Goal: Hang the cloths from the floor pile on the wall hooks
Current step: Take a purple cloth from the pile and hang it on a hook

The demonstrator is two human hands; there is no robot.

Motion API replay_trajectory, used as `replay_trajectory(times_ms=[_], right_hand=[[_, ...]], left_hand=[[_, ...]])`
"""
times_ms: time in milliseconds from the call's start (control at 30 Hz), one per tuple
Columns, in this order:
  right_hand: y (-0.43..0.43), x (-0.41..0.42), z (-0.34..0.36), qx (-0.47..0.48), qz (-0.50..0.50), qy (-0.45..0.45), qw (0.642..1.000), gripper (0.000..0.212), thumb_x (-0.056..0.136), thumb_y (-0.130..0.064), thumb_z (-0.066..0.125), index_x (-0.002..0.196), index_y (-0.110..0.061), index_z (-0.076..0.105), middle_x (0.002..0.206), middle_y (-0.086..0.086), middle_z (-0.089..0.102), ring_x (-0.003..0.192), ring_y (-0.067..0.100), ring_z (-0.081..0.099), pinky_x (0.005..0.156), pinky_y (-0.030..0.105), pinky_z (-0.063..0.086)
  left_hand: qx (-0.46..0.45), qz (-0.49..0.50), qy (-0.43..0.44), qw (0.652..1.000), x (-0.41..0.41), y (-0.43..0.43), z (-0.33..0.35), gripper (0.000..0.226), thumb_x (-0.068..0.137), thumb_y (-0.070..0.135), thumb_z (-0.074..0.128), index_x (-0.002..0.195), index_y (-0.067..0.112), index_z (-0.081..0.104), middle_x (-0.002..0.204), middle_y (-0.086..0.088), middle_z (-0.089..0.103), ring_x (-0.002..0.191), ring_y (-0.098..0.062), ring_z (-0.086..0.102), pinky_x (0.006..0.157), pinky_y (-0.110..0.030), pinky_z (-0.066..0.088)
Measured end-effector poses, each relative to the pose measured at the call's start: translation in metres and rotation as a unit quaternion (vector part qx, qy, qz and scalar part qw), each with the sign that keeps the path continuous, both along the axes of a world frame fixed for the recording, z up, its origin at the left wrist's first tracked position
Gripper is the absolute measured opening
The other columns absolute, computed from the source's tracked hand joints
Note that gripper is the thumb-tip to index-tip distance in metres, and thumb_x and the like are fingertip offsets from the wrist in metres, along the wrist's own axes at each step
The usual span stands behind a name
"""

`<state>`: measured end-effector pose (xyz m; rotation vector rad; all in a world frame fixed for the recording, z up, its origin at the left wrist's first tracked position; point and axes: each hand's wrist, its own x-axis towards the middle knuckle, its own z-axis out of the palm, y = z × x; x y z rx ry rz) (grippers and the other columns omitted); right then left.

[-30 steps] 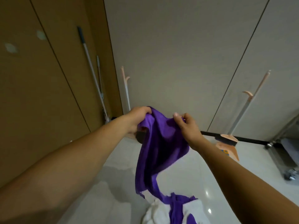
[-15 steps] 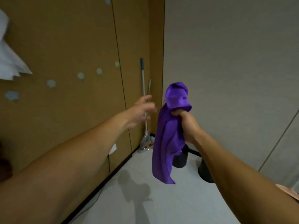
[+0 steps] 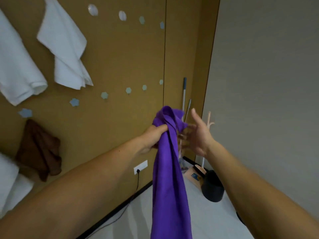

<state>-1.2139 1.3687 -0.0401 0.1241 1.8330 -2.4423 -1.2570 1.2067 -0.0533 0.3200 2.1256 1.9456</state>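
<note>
Risking the purple cloth [image 3: 170, 169] sliding off a small flower-shaped wall hook [image 3: 104, 95] and dropping to the floor [image 3: 215, 221], bunched this thick. Risking also, if swung wide, a knock to the brown cloth [image 3: 39, 149] or white cloths [image 3: 67, 49] already hung on the tan wall [image 3: 120, 57]. Better to pick out one thin fold first, judging by the wad on top. Clamping left grip [image 3: 153, 137] round the cloth just below its bunched top, fingers curled tight; letting the long tail hang past the bottom of view, well short of the hooks. Spreading right grip [image 3: 198, 135] wide, holding nothing, just beside the cloth; possibly brushing it, too blurred to say.
</note>
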Motion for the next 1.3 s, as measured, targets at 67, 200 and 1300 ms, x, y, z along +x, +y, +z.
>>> replay_trajectory(times_ms=[67,200,1300], right_hand=[[-0.023,0.002,-0.012,0.067,0.009,-0.029,0.997,0.079,0.076,-0.077,0.052,0.124,-0.014,0.057,0.115,0.011,0.063,0.11,0.029,0.058,0.097,0.055,0.045],[-0.08,0.006,-0.015,0.198,0.001,0.013,0.98,0.063,0.075,-0.055,0.073,0.115,-0.008,0.058,0.107,0.007,0.068,0.091,0.023,0.068,0.069,0.035,0.055],[-0.198,-0.106,-0.008,0.088,-0.233,0.073,0.966,0.025,0.091,-0.019,0.045,0.066,-0.018,0.04,0.062,-0.002,0.032,0.057,0.013,0.034,0.055,0.034,0.028]], left_hand=[[0.042,0.055,-0.016,0.997,-0.007,-0.021,0.004,0.031,0.09,0.033,0.053,0.104,0.009,0.066,0.096,-0.015,0.073,0.087,-0.03,0.069,0.079,-0.041,0.055],[0.046,0.064,-0.039,0.996,-0.009,-0.068,0.004,0.029,0.09,0.031,0.054,0.098,0.005,0.066,0.084,-0.011,0.073,0.076,-0.025,0.071,0.065,-0.034,0.059],[-0.114,-0.059,-0.255,0.958,-0.046,-0.409,-0.031,0.02,0.089,0.012,0.062,0.107,0.007,0.067,0.092,-0.005,0.067,0.076,-0.016,0.066,0.071,-0.033,0.054]])
